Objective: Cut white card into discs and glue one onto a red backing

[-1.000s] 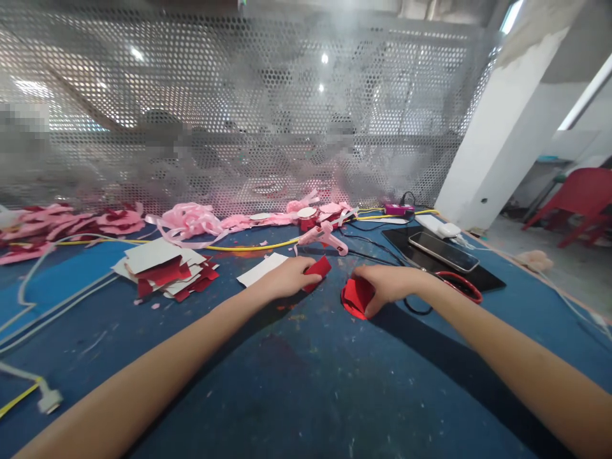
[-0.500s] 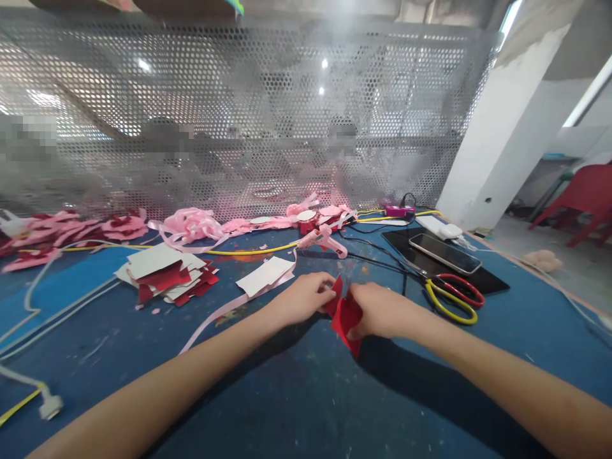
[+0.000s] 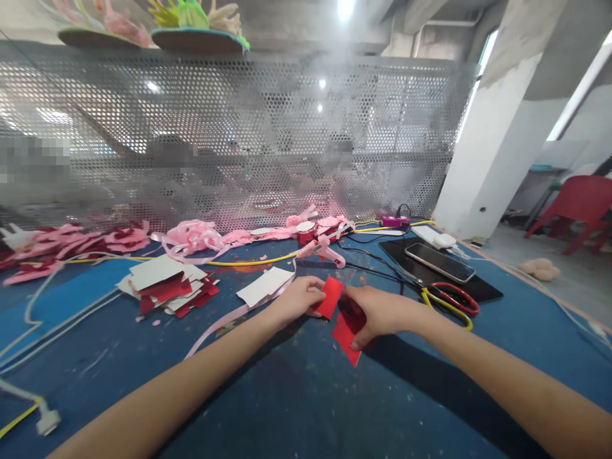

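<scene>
Between thumb and fingers, my left hand (image 3: 299,298) pinches a small red piece (image 3: 331,298), flat and roughly rectangular. My right hand (image 3: 377,313) grips a second red piece (image 3: 345,336) that hangs with one corner pointing down; part of it lies hidden under my fingers. Whether the pieces are paper or felt I cannot tell. A narrow gap separates the two. Just beyond my hands lies a pink hot glue gun (image 3: 322,252). Left of my left hand, white cards (image 3: 266,285) rest on a pale pink ribbon (image 3: 220,325).
A pile of red and white cards (image 3: 167,280) lies at left. Red-and-yellow-handled scissors (image 3: 452,303) and a phone (image 3: 440,262) on a black board (image 3: 490,294) are at right. Pink ribbon (image 3: 194,237), cables and a perforated metal screen (image 3: 268,140) stand behind. A white cable (image 3: 48,421) lies front left.
The red pieces, close together and overlapping before, are now apart. The left one has turned flat towards me; the right one has tipped lower. The camera view has tilted up slightly.
</scene>
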### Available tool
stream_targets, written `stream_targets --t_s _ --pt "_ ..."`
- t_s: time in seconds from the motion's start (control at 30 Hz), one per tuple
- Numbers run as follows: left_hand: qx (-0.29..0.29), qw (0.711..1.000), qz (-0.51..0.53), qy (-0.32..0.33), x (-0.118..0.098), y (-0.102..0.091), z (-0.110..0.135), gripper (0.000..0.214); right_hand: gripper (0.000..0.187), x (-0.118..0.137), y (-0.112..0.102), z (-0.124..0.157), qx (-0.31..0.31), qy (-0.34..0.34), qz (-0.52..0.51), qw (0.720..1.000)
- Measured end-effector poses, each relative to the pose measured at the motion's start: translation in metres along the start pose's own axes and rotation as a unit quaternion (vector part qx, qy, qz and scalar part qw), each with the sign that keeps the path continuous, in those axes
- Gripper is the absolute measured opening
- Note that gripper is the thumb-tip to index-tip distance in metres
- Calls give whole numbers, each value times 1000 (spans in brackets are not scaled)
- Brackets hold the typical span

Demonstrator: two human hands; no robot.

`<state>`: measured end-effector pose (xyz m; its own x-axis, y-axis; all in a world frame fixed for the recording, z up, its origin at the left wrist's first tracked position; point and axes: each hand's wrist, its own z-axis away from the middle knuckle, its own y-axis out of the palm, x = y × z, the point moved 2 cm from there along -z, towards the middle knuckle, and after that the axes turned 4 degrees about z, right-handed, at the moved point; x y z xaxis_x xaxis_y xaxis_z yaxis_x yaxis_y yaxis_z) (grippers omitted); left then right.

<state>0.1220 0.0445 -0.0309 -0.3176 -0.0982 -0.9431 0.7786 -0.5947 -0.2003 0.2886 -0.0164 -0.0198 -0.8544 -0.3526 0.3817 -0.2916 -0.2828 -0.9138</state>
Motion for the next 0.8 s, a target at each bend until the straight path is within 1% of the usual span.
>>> stream_targets --t_s 0.07,0.2,0.3,0.37,0.43,0.53,0.57,0.6,0.63,0.7,0.77,0.8 --pt "-4 1000 17 -13 2 -1 -1 22 60 -6 -1 -1 0 -17 27 999" --pt "-11 999 30 -13 6 -2 -3 20 53 -12 -2 -1 2 -48 71 996" --pt "-4 1000 28 -4 8 -1 -4 18 49 -14 -3 -2 -1 -63 73 995" --pt "-1 1000 25 0 8 0 -3 17 47 -13 -2 -2 -1 -62 65 996" --pt "0 1000 22 3 8 0 -3 17 46 -10 -2 0 8 -31 56 998" --pt "-1 1000 15 4 8 -1 -4 17 44 0 -1 4 24 70 40 996" --pt "-4 1000 13 4 8 -2 -4 17 42 3 -2 7 24 95 31 995" --pt "-8 1000 12 3 8 -2 -5 17 40 7 -4 9 20 103 20 994" --pt "-11 1000 11 3 9 -3 -5 17 38 10 -7 11 15 94 6 995" --pt "-11 1000 26 9 10 -1 -5 17 34 12 -15 14 3 42 -37 998" --pt "-2 997 73 27 10 4 -3 20 28 8 -26 15 -27 -5 -102 994" --pt "5 994 106 40 10 8 -1 22 24 4 -30 14 -53 -13 -142 988"
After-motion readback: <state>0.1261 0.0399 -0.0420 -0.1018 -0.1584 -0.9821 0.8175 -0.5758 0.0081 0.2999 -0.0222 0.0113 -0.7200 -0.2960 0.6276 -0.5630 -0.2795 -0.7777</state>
